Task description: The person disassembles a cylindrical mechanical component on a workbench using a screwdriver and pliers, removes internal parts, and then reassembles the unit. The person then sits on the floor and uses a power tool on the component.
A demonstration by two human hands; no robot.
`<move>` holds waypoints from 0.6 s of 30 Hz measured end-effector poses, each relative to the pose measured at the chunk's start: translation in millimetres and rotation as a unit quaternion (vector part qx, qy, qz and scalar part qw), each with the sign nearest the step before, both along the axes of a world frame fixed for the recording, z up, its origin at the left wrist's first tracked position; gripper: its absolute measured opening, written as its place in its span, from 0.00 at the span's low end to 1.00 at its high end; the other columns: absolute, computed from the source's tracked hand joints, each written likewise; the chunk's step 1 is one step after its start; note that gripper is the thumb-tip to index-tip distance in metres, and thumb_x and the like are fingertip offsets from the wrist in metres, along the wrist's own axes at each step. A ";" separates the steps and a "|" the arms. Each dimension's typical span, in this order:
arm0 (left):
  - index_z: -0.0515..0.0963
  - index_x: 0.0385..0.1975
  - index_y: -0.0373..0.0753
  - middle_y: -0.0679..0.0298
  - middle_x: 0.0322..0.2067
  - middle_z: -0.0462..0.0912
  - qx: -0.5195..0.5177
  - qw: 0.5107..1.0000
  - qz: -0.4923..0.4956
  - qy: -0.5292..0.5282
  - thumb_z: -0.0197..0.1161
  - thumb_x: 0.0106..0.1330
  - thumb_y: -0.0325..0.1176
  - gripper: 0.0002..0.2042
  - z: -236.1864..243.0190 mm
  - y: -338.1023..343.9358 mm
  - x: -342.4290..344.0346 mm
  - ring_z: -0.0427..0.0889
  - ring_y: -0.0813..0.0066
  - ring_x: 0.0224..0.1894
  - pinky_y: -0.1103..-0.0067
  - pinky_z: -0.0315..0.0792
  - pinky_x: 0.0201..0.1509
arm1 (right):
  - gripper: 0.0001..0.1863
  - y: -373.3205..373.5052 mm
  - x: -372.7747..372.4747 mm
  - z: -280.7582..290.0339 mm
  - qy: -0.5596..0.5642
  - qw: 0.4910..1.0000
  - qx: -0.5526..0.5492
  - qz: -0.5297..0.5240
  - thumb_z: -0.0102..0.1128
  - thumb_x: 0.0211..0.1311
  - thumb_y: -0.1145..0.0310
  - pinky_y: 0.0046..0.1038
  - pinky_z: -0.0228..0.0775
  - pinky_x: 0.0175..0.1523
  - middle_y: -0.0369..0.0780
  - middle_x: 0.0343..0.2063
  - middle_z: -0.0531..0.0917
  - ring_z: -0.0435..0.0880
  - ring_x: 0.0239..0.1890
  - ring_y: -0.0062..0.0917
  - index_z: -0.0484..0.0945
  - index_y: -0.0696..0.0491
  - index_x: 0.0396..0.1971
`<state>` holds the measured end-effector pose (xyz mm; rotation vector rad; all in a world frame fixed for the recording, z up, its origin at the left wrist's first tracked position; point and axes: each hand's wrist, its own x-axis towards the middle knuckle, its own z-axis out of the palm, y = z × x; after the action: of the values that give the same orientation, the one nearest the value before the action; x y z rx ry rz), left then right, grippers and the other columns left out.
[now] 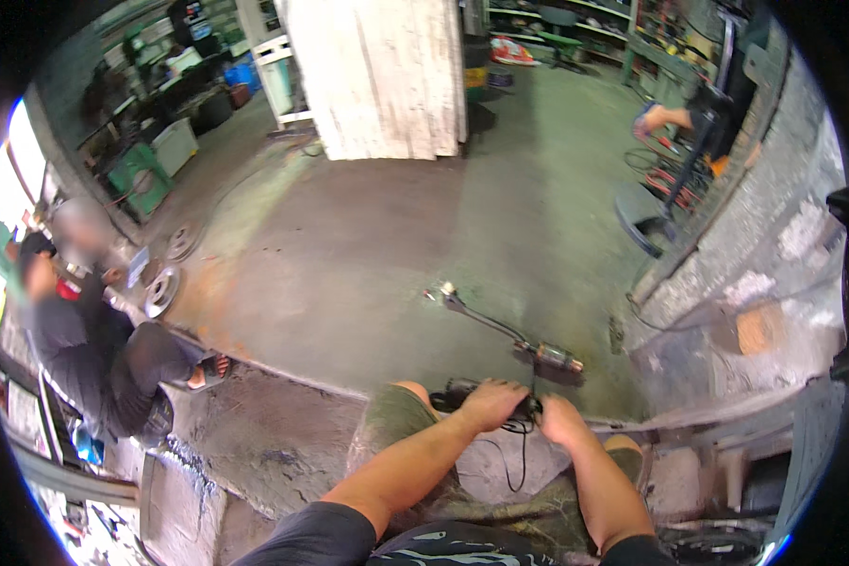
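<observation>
Two bare forearms come up from the bottom edge and meet over the person's knees. Left hand (489, 404) is curled over the top of a small black power tool (457, 396), holding it, and right hand (561, 420) is closed on the other end of the same tool, just beside the left one. That tool is dark and stubby, and sits on the knees in green shorts (396, 420). A thin black cord (511, 462) hangs in a loop under the hands. Just past the hands, on the floor, lies a motor part (552, 357) with shiny copper rings, and a long thin rod (481, 316) sticks out from it away from the hands. The concrete floor (368, 255) is grey-green with rusty brown stains. Far to the left of the hands, another person (85, 349) in dark clothes sits near round metal discs (165, 288). Far ahead stands a big white pillar (377, 75), with shelves behind. A rough grey wall (774, 236) is on the right.
</observation>
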<state>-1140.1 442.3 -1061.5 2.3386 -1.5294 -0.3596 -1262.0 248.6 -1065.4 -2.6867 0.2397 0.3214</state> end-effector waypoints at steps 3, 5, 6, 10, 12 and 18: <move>0.81 0.62 0.41 0.54 0.59 0.86 0.032 0.999 0.001 -0.016 0.60 0.71 0.28 0.19 2.0 0.4 -2.5 0.84 0.50 0.64 0.54 0.76 0.66 | 0.11 -5.6 4.0 4.3 0.054 0.998 0.034 0.001 0.68 0.61 0.69 0.55 0.78 0.57 0.59 0.41 0.88 0.87 0.51 0.60 0.86 0.61 0.38; 0.80 0.64 0.41 0.53 0.60 0.86 0.014 1.000 0.017 -0.011 0.61 0.70 0.28 0.22 3.5 1.4 -3.1 0.84 0.50 0.64 0.55 0.75 0.68 | 0.10 -7.2 8.1 6.4 -0.021 1.000 0.017 -0.001 0.69 0.59 0.71 0.56 0.78 0.55 0.59 0.39 0.87 0.87 0.49 0.60 0.86 0.61 0.37; 0.79 0.65 0.40 0.53 0.60 0.85 0.002 1.000 0.022 0.002 0.62 0.69 0.27 0.23 3.8 2.1 -2.4 0.84 0.49 0.64 0.55 0.75 0.68 | 0.10 -7.2 10.0 7.4 -0.070 0.998 0.001 0.001 0.69 0.58 0.72 0.56 0.78 0.55 0.59 0.39 0.87 0.87 0.49 0.60 0.86 0.61 0.37; 0.79 0.65 0.40 0.54 0.59 0.85 -0.016 0.999 0.048 -0.001 0.62 0.69 0.27 0.23 -0.4 4.2 3.6 0.84 0.50 0.64 0.56 0.74 0.69 | 0.08 -1.4 23.1 10.1 -0.105 0.993 -0.044 0.006 0.71 0.56 0.75 0.53 0.79 0.59 0.56 0.40 0.88 0.87 0.51 0.57 0.85 0.60 0.34; 0.79 0.64 0.40 0.54 0.58 0.85 -0.008 0.998 0.055 -0.005 0.63 0.68 0.27 0.23 -5.1 5.4 5.3 0.84 0.51 0.64 0.56 0.73 0.70 | 0.07 0.7 29.0 12.4 -0.059 0.998 -0.023 0.017 0.68 0.57 0.75 0.54 0.79 0.59 0.56 0.41 0.88 0.87 0.50 0.57 0.85 0.61 0.35; 0.80 0.63 0.41 0.54 0.58 0.85 -0.025 0.997 0.072 -0.030 0.65 0.67 0.29 0.23 -13.2 5.0 10.2 0.84 0.51 0.64 0.56 0.72 0.71 | 0.09 4.4 44.1 14.1 -0.097 0.993 -0.063 0.015 0.64 0.60 0.78 0.54 0.80 0.58 0.57 0.43 0.87 0.87 0.51 0.58 0.83 0.62 0.40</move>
<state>-1129.8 447.4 -1074.6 2.4229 -1.3688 -0.2139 -1217.9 253.0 -1051.3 -2.8241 0.1646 0.0531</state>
